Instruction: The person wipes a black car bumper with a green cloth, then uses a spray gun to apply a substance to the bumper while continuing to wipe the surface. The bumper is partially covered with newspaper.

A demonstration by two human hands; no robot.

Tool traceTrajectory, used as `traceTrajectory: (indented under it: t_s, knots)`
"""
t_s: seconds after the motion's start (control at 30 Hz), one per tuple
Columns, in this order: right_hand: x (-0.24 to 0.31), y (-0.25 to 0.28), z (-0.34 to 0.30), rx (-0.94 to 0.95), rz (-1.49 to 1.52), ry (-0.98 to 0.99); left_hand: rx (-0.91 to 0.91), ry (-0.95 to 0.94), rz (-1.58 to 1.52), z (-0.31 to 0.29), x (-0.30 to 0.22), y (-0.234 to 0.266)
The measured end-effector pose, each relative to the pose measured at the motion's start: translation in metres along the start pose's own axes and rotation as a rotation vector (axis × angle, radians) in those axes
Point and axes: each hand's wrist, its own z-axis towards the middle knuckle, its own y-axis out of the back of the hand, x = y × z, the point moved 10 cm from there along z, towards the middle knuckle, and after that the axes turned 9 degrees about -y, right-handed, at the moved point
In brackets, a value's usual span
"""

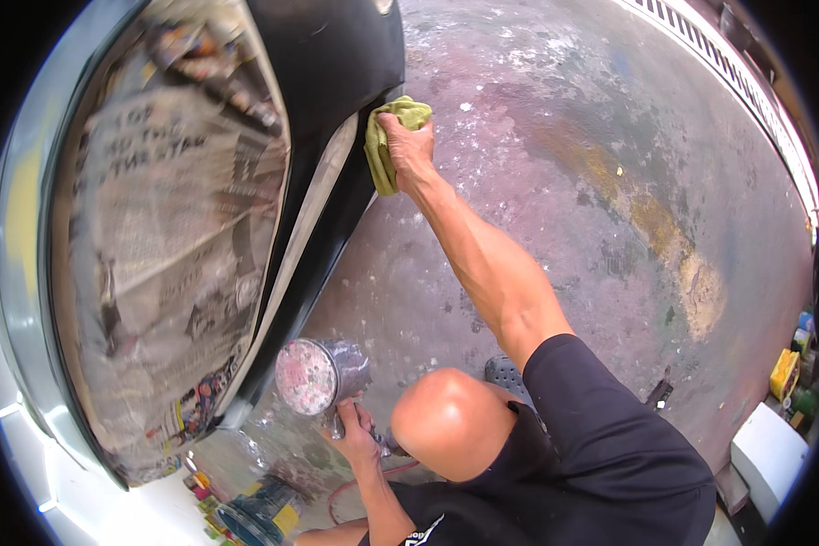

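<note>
My right hand (411, 147), arm stretched forward, presses a folded yellow-green cloth (382, 168) against the black lower edge (332, 232) of a car body. Its fingers are closed on the cloth, partly out of sight behind it. Close to my bent knee, my left hand (358, 440) grips a spray gun (323, 375) by its handle. The gun's round cup has a lid spattered with pink and white paint. Most of the handle is hidden by my fingers.
Newspaper (173, 237) masks the car's large opening at left, inside a grey frame (23, 227) with a yellow patch. A stained concrete floor (555, 155) spreads rightward. Behind the gun are a dark bucket (255, 514) and a red hose (341, 496). A white box (767, 455) stands far right.
</note>
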Motion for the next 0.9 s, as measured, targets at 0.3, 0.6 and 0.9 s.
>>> traceTrajectory:
  t_s: [0.3,0.6,0.9]
  knots:
    - [-0.082,-0.013,-0.132,-0.282,-0.143,0.078,-0.160,-0.026,-0.186,-0.020,0.012,0.105]
    - [-0.198,-0.042,-0.267,-0.229,-0.176,-0.086,-0.283,-0.071,-0.347,-0.034,0.024,0.246]
    - [-0.321,-0.083,-0.421,-0.192,-0.213,-0.152,-0.495,-0.089,-0.578,-0.058,0.056,0.401]
